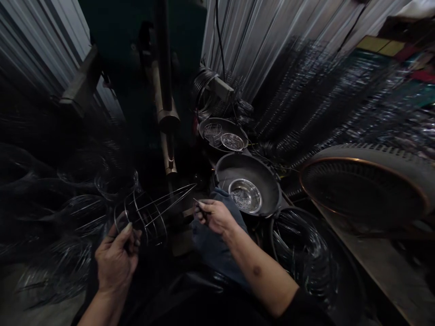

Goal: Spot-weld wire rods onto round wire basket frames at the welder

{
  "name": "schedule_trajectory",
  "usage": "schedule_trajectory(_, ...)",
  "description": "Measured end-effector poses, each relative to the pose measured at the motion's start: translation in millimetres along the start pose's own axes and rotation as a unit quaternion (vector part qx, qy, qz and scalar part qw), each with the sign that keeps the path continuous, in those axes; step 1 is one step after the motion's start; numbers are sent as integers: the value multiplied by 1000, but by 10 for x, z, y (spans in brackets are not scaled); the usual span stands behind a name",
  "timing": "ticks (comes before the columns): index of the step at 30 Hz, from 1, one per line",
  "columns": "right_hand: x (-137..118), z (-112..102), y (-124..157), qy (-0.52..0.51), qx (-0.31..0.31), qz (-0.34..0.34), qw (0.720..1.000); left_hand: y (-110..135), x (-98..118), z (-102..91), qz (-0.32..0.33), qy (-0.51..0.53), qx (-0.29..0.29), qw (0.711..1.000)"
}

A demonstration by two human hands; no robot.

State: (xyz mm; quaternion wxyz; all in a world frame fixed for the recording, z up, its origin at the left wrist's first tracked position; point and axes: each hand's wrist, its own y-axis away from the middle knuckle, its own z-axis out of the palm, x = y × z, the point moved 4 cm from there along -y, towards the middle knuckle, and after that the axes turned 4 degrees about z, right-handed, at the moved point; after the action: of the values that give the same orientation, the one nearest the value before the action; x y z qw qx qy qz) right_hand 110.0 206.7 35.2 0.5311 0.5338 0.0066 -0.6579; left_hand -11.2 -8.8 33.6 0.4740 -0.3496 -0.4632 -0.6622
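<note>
My left hand (117, 256) is closed on a wire frame (166, 196), made of thin metal rings and long wires that meet in a point at its right end. The frame is tilted, its pointed end below the upright machine's rods. My right hand (215, 215) is pinched shut just right of that point, apart from it. A short thin piece of wire (195, 199) sticks out from its fingertips. Behind the right hand, a shiny metal bowl (253, 194) with small wire pieces stands in a dark round pan (265, 174).
A dark machine with a metal rod end (169, 122) stands ahead. Farther back, a second pan holds another bowl (233, 141) and a wire ring piece. Coiled wire (302, 249) lies at right, near a large round fan-like guard (363, 185). Blurred wire bundles (57, 253) lie left.
</note>
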Motion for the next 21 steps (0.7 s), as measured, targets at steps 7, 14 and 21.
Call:
schedule_trajectory(7, -61, 502, -143, -76, -40, 12, 996, -74, 50, 92, 9, -6, 27, 1000)
schedule_trajectory(14, -57, 596, -259, -49, -63, -27, 996, -158, 50, 206, -13, 2, 1, 1000)
schedule_trajectory(21, -142, 699, -285, -96, -40, -52, 993, -249, 137, 298, 1, -7, 4, 1000)
